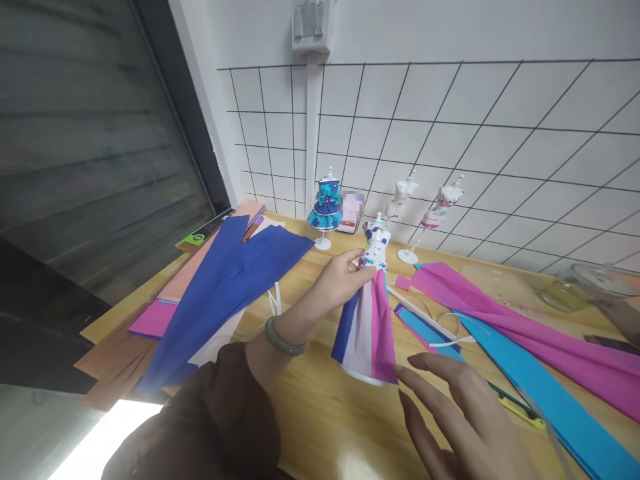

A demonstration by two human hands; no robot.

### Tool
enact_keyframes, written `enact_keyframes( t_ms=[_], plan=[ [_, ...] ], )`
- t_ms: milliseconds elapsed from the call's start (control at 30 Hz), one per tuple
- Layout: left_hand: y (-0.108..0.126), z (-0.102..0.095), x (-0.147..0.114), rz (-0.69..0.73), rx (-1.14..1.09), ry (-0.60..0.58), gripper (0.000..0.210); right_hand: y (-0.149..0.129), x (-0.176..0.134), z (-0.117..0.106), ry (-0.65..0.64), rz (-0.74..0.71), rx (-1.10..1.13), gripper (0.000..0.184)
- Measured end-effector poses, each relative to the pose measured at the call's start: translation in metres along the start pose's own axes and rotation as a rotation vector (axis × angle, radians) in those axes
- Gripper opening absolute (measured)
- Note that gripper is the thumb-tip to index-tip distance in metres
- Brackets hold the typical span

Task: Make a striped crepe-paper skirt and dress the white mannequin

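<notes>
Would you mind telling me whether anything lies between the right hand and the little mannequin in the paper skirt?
Nothing visible does. The right hand hovers open just beside the hem of the paper skirt, with only bare table between them. The left hand already grips the mannequin at the waist.

Counter (320,413): pale wood, smooth, slight sheen. Mini mannequin (376,241): glossy white plastic, printed cloth bodice; skirt (367,327) of matt crepe paper strips, blue, white, pink. Loose paper sheets (225,287): matt, finely creased. Wall grid (450,133): thin dark metal wire. Bracelet (283,340): polished, stone-like. Sleeve (220,413): brown matt cloth.
</notes>
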State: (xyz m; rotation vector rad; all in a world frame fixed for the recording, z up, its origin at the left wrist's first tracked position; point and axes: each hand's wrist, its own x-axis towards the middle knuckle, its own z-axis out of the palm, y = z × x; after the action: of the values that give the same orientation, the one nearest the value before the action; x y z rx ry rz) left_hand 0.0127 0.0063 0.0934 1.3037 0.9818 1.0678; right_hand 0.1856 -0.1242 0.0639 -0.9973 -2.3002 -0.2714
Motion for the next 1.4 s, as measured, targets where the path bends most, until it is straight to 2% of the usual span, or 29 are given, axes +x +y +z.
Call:
enact_keyframes(
  t_ms=[300, 433, 700, 967, 1267, 1400],
  plan=[
    [-0.013, 0.005, 0.001, 0.051, 0.092, 0.005, 0.059, -0.001, 0.004, 0.023, 0.081, -0.041, -0.068, 0.034],
    [-0.017, 0.004, 0.004, 0.048, 0.139, 0.027, 0.061, -0.004, 0.003, 0.028, 0.107, -0.040, -0.032, 0.033],
    [-0.021, 0.000, 0.010, 0.017, 0.166, 0.036, 0.063, -0.001, -0.005, 0.028, 0.197, 0.002, 0.006, 0.035],
    [-0.030, 0.001, 0.014, 0.054, 0.184, -0.006, 0.047, 0.002, -0.013, 0.031, 0.138, 0.012, -0.083, 0.033],
    [-0.032, 0.004, 0.009, 0.072, 0.319, 0.027, 0.046, -0.005, -0.004, 0.036, 0.147, -0.001, -0.091, 0.026],
    [-0.033, 0.004, 0.012, 0.039, 0.285, 0.038, 0.052, -0.011, -0.001, 0.036, 0.208, -0.018, -0.017, 0.023]
  ],
)
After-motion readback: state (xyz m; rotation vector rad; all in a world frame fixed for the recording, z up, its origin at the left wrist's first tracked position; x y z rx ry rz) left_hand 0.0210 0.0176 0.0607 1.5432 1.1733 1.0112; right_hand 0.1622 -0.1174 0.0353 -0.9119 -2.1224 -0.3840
